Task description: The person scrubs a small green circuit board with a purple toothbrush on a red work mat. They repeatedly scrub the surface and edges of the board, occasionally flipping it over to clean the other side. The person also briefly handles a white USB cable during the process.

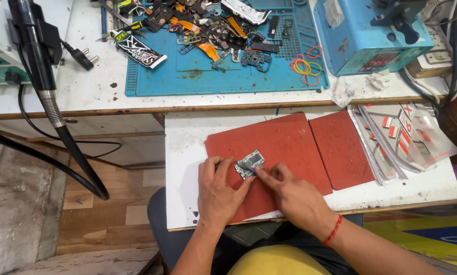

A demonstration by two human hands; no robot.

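- Circuit board (250, 163): a small, flat rectangular piece, greenish with silvery metal shields and tiny parts on its face, lying tilted on the near-left part of the larger red mat (279, 147).
- Left hand (218, 191) rests palm down on the mat, its fingers (237, 168) spread and pressing the board's left end rather than closing around it.
- Right hand (289, 196), a red thread on its wrist, has its fingers (264, 174) pinched together at the board's lower edge; whether they grip a tool cannot be told.
- A smaller red mat (340, 150) lies just right of the first on the white counter (182, 168).
- Farther off, a blue work mat (223, 71) carries scattered phone parts and coloured rubber bands (306, 66), beside a blue machine (371, 33).
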